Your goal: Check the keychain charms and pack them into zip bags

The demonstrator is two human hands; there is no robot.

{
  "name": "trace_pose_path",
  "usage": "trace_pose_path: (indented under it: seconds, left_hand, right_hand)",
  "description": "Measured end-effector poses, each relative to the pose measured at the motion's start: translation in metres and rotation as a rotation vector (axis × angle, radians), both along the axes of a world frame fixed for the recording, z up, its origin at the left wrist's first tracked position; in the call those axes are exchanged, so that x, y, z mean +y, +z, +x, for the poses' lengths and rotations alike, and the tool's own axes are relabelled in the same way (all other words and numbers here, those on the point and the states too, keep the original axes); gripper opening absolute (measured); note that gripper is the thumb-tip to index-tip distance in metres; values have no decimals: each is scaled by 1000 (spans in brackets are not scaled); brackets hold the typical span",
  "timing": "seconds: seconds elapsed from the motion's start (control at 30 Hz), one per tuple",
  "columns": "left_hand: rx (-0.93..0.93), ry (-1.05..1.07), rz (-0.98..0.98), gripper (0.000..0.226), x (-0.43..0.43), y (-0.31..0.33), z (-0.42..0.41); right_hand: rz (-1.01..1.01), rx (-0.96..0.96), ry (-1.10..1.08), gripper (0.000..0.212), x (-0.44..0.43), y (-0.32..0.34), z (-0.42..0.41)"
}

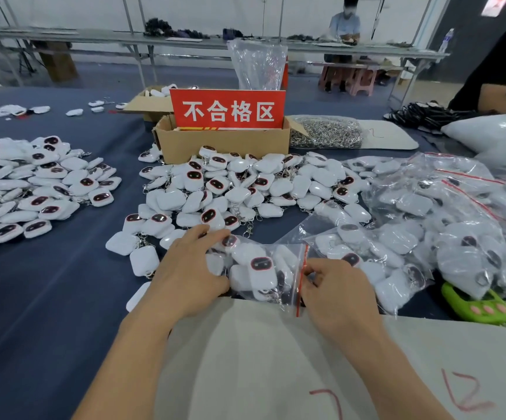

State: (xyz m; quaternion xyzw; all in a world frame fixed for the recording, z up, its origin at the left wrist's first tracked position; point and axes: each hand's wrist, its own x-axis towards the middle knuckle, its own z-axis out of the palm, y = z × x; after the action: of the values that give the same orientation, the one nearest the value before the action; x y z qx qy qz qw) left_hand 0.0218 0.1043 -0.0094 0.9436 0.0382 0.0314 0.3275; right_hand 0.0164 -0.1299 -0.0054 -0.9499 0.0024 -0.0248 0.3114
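Zip bag (264, 277) lies on its side at the near edge of the bench (48, 283), partly on a pale sheet (276, 359) w/ red pen marks, mouth facing right. It holds several white keychain charms (262, 268), one w/ its dark face up. L grip (189, 274) grasps the bag's closed end, fingers curved over the top, thumb pressed against the side. R grip (336, 292) is clenched on the bag's mouth, fingertips pinching the red zip strip (301, 277); can't tell if the seal is shut along its whole length. Just beyond the bag, touching it at L fingertips, sits a big loose charm pile (245, 183), metal clips showing btw the pieces. A second charm heap (33, 183) lies well apart on the left. Right of the bag, filled bags (442, 207) are stacked in a loose mound, red strips visible. A green toy-like item (476, 304) w/ pink spots lies at the mound's near edge. Behind the middle pile stands a cardboard box (221, 144) w/ a red sign (227, 109) in white characters upright in it. Beside the box on the right: a clear pack of metal rings (327, 134). Another open carton (148, 104) sits behind on the left. A person in a black sleeve (503, 65) is at the far right; another person (344, 25) sits at a far table.
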Motion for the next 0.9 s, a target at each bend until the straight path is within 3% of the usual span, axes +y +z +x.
trace_pose_path:
  seconds: [0.2, 0.27, 0.4, 0.57, 0.73, 0.8, 0.9]
  left_hand:
    - [-301, 166, 22, 49, -18, -6, 1]
    - [-370, 167, -9, 49, -24, -2, 0]
    - [-213, -189, 56, 70, -33, 3, -2]
    - [-131, -234, 226, 93, -33, -3, 1]
    - [-139, -213, 312, 87, -36, 2, 3]
    - [-158, -188, 255, 84, -40, 1, -1]
    - [-279, -21, 3, 71, -44, 7, -9]
  right_hand:
    - [5, 35, 1, 27, -1, 0, 1]
    - [5, 40, 5, 22, -1, 0, 1]
    - [21, 17, 30, 15, -3, -2, 1]
    - [44, 16, 81, 21, -4, -3, 1]
    - [31, 7, 66, 6, -4, -6, 2]
    - [27, 1, 64, 5, -4, -7, 2]
    - [21, -26, 55, 10, -4, -7, 2]
